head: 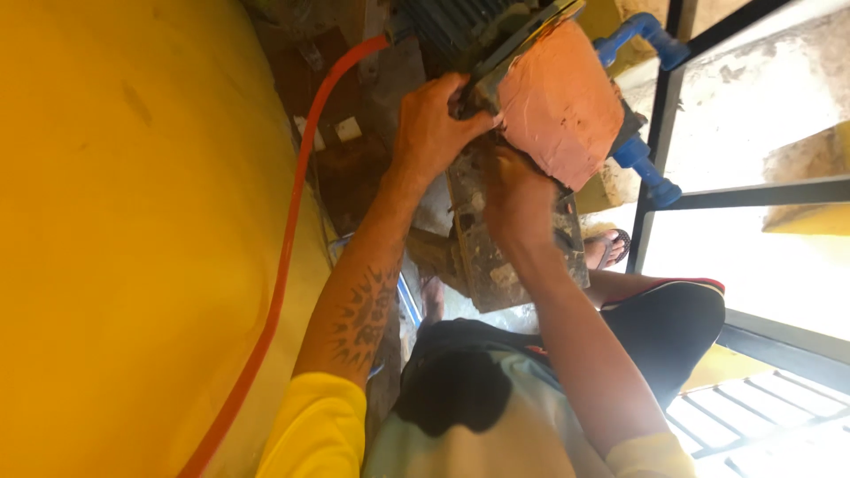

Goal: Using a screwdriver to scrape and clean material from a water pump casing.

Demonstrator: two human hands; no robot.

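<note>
An orange-red pump body (562, 102) with blue pipe fittings (651, 35) sits on a dirty metal base (509, 257), next to a dark ribbed motor (452, 26). My left hand (434, 124) grips the dark edge where the motor meets the orange body. Just below the orange casing, my right hand (513, 195) presses against the base with its fingers curled under; whether it holds anything is hidden. I crouch over the machine in dark shorts (673, 323).
A yellow wall (133, 239) fills the left side. An orange hose (283, 257) runs along it up to the motor. A black metal railing (660, 142) stands at the right. A foot in a sandal (606, 248) rests beside the base.
</note>
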